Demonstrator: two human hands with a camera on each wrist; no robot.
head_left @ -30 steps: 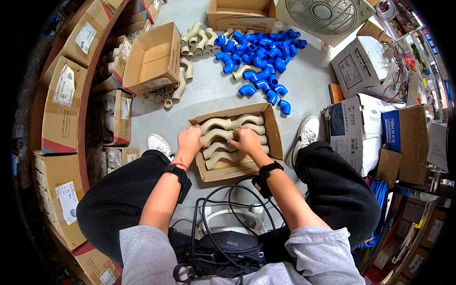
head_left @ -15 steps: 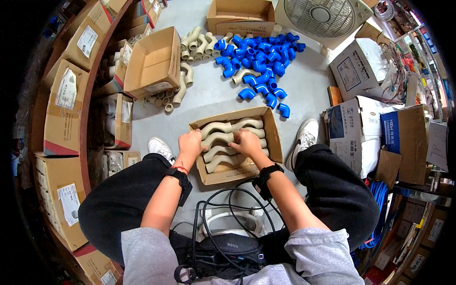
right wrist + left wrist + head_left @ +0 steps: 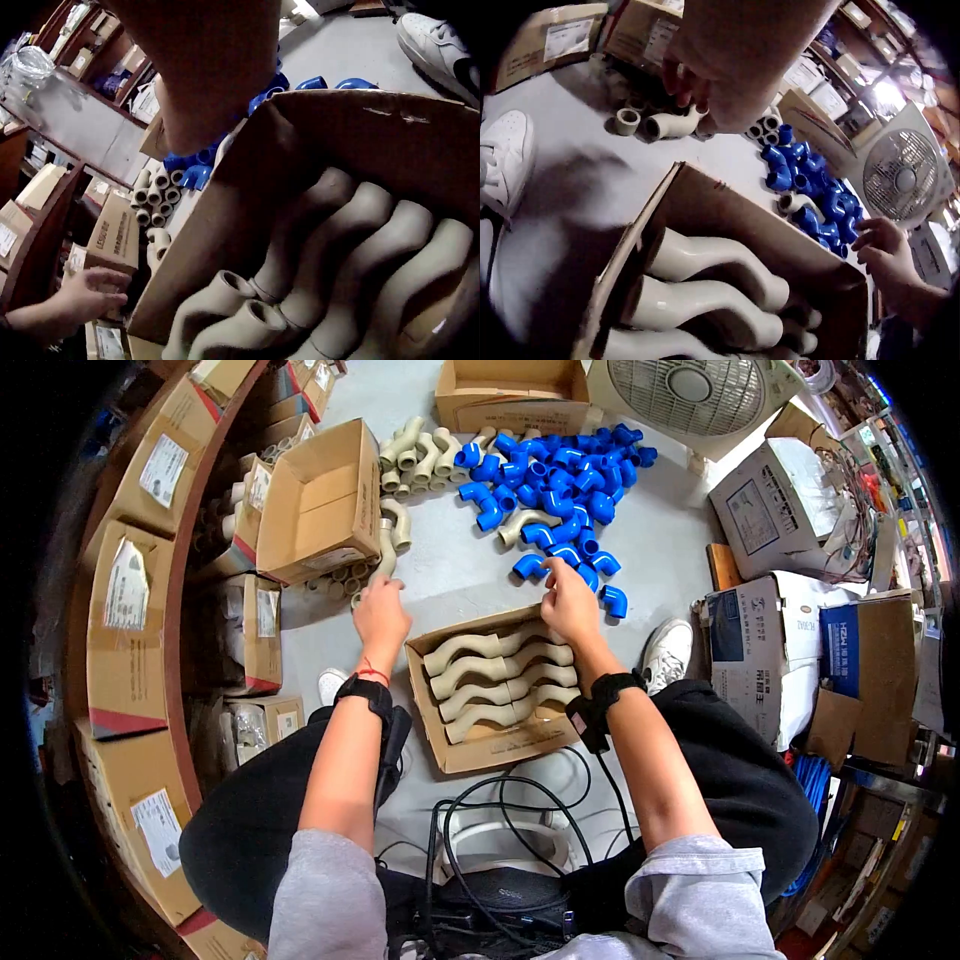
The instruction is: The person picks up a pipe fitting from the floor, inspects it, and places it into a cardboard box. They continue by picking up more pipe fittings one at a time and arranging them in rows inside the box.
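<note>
Both hands have come off the cardboard box (image 3: 493, 758), where beige S-shaped pipe bends (image 3: 512, 678) lie in rows. My left hand (image 3: 383, 618) is beyond its left corner, fingers loosely bent and empty. In the left wrist view that hand overlaps a loose beige bend (image 3: 671, 125) on the floor. Over the far right edge of the box reaches my right hand (image 3: 572, 605), its fingers relaxed and holding nothing. Just past its fingertips lie blue elbow fittings (image 3: 530, 567). The left wrist view shows the right hand (image 3: 889, 255) beside the blue heap.
An opened carton (image 3: 325, 510) stands at the left over beige fittings, with more bends (image 3: 425, 457) behind. At the back are another carton (image 3: 512, 410) and a fan (image 3: 690, 395). Boxed shelves (image 3: 130, 600) line the left. Black cables (image 3: 520, 785) hang near my lap.
Both hands have let go of the bends in the box and moved forward and apart: the left toward the beige fittings, the right toward the blue elbows.
</note>
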